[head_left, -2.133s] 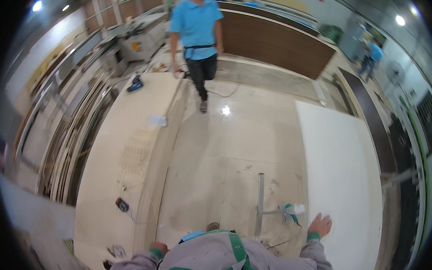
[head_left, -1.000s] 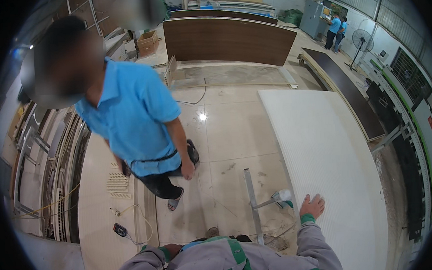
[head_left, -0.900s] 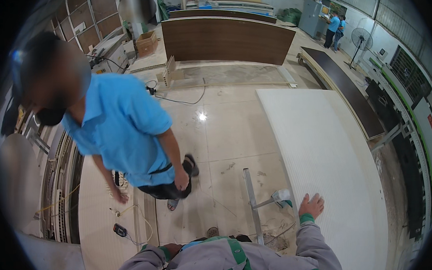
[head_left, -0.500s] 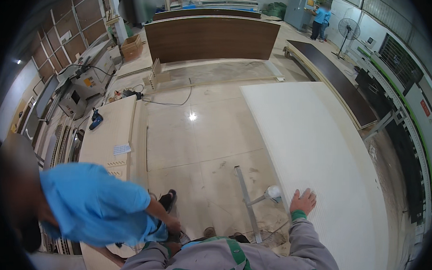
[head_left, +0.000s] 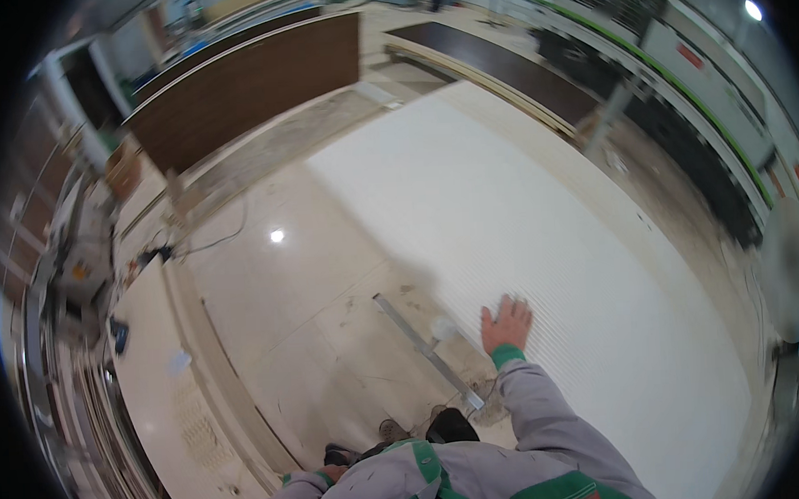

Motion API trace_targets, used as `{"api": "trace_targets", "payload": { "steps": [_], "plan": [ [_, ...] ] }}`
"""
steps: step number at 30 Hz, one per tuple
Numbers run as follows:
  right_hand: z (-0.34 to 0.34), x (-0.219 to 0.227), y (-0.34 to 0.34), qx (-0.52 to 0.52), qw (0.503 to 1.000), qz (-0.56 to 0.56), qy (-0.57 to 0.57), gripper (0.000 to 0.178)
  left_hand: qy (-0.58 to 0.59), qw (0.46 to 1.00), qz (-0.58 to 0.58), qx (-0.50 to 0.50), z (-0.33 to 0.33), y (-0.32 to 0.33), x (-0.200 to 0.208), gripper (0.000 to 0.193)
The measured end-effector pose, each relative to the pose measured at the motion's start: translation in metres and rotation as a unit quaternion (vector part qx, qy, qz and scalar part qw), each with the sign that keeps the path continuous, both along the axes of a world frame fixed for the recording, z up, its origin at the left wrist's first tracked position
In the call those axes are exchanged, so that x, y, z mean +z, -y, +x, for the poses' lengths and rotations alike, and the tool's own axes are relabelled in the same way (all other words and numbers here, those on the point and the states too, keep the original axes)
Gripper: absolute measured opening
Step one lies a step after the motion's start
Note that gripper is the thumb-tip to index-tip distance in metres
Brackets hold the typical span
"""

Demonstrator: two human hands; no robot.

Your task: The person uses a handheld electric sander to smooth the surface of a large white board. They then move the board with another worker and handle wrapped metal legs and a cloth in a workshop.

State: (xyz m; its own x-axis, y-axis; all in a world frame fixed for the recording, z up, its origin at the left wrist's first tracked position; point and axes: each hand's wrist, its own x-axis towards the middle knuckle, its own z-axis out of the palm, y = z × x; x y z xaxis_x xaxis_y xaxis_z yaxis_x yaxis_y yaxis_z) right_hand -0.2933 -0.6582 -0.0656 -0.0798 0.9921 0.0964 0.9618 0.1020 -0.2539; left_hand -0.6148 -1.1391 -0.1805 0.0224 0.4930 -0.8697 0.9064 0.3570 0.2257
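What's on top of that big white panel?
The person's right hand appears to rest on the white panel near its left edge; the surface beneath the hand is hidden.

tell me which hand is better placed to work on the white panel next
Right, most likely: the right hand lies on the white panel, spread out near its edge, while the left hand is low beside the body, away from the panel.
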Motion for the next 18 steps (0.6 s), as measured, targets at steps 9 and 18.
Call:
{"api": "trace_targets", "payload": {
  "steps": [9,18],
  "plan": [
    [0.006,-0.010,-0.007,0.011,0.995,0.010,-0.098,0.071,0.003,0.990,0.138,0.036,0.078,-0.194,0.043,0.044],
    [0.056,0.036,0.040,0.037,0.976,-0.020,-0.214,0.077,0.007,0.973,0.180,-0.146,0.119,-0.286,0.075,0.054]
  ]
}}
